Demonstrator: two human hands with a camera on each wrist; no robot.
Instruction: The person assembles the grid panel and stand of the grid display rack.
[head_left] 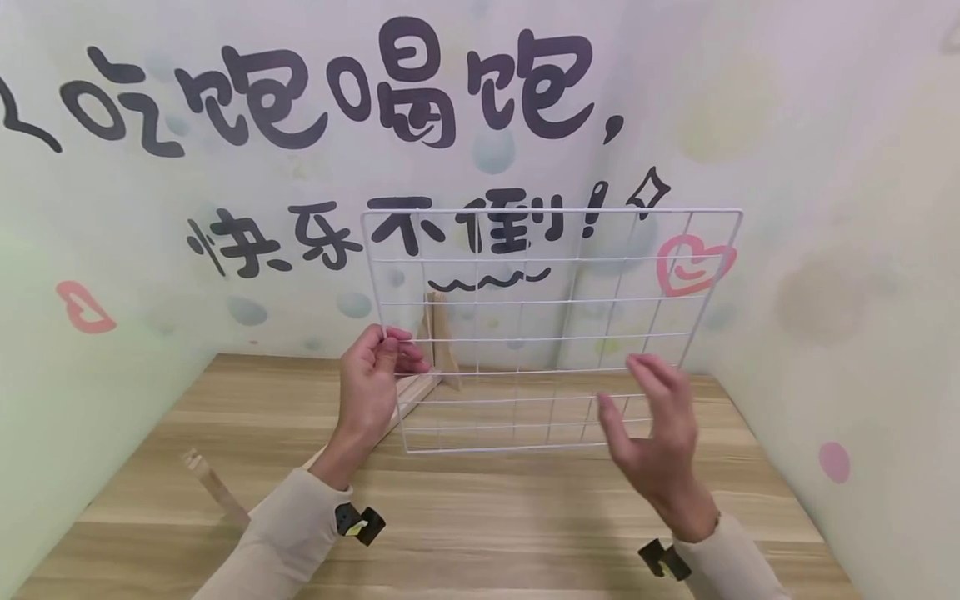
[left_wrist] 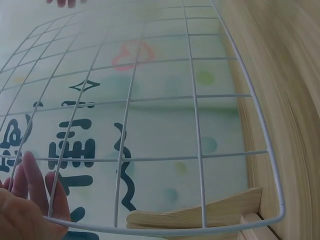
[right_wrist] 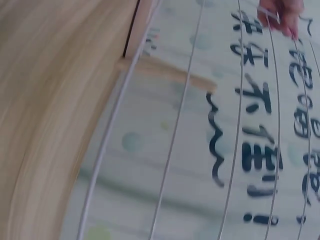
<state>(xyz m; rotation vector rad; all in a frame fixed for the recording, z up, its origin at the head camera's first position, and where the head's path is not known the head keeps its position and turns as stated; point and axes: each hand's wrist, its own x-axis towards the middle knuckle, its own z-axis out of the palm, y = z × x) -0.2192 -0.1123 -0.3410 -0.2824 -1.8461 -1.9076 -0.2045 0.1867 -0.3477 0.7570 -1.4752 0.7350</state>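
Observation:
A white wire grid panel [head_left: 450,303] is held upright above the table, its bars crossing the left wrist view [left_wrist: 195,96] and the right wrist view too. My left hand [head_left: 367,392] pinches the panel's left edge wire between thumb and fingers. That hand [left_wrist: 30,210] shows at the lower left of its own wrist view. Near the panel's right side, my right hand [head_left: 663,442] has its thumb and fingers spread apart, gripping nothing. Only its fingertips [left_wrist: 66,2] enter the left wrist view, at the top; the right wrist view does not show it.
Behind the panel and my left arm stands a wooden stand [head_left: 446,346] on the wood-grain table [head_left: 465,517]. A wooden piece [head_left: 213,483] juts out left of my forearm. Walls [head_left: 810,208] printed with large black lettering and coloured shapes enclose the table's back and sides.

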